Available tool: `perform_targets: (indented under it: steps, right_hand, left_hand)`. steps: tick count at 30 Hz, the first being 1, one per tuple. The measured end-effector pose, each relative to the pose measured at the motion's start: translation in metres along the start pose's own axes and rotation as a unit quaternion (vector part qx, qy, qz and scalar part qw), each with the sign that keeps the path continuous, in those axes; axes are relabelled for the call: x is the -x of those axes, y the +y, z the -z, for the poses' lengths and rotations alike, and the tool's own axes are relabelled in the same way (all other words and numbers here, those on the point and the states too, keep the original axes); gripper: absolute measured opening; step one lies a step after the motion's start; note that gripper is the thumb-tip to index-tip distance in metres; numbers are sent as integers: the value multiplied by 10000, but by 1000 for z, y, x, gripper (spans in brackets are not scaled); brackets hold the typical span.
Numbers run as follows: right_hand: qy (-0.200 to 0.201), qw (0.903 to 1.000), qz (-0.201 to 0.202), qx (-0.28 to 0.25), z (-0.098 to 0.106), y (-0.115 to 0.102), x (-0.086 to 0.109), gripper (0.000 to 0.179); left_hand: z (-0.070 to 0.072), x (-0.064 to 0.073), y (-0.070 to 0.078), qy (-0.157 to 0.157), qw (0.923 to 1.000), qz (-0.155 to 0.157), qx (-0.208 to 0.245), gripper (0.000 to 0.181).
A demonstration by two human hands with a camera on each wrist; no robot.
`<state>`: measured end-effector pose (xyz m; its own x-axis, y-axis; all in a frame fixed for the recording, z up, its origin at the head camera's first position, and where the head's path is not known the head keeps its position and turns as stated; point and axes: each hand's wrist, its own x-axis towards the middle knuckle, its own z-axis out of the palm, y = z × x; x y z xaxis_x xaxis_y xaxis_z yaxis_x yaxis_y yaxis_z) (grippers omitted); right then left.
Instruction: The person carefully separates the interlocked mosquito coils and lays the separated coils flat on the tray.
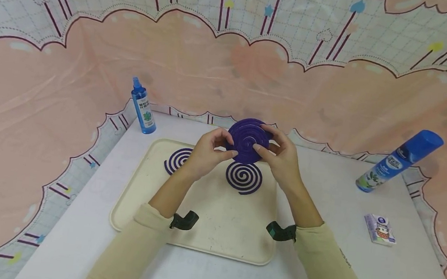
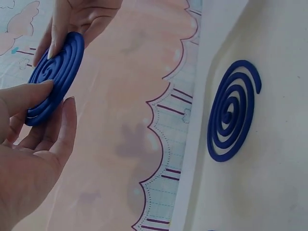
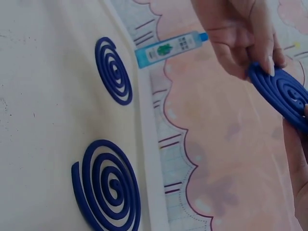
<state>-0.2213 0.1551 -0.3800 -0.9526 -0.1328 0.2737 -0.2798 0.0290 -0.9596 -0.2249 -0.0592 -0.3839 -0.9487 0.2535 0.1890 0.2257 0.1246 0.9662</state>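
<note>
Both hands hold up a dark blue mosquito coil [image 1: 249,137], wound tightly with hardly any gaps, above the far edge of a cream tray [image 1: 222,230]. My left hand [image 1: 210,152] pinches its left rim, thumb on the near face and fingers behind. On the other side, my right hand [image 1: 282,157] pinches the right part between thumb and fingers. Two looser coils with open gaps lie flat on the tray. One coil [image 3: 114,185] is just below the held one in the head view; the other coil [image 3: 114,71], further left, is partly covered by my left forearm.
A blue spray bottle [image 1: 143,109] stands behind the tray's left corner. On the right of the white table [image 1: 325,186] stand a tall blue aerosol can [image 1: 394,164] and, nearer, a small purple-and-white packet [image 1: 380,229]. A patterned peach curtain [image 1: 173,70] hangs behind.
</note>
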Motion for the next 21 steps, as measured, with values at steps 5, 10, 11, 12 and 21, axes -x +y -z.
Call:
perform_targets:
  steps: [5,10,11,12,21]
  right_hand:
    - [60,9999,-19,-127,2,5,3,63]
    - [78,9999,-100,-12,5,10,8,62]
    - [95,9999,-108,-25,6,11,9,61]
    - [117,9999,-110,-31,6,12,10,59]
    - [454,9989,-80,-39,10,15,12,42]
  left_hand:
    - [-2,2,-7,131,9998,-33,133,22]
    - [0,2,-8,320,9994,-25,86,21]
    - [1,2,-8,356,9993,-41,70,22]
    - [1,1,-9,392,9992,-60,53,22]
    - [2,-4,-6,793,9964,-220,212,23]
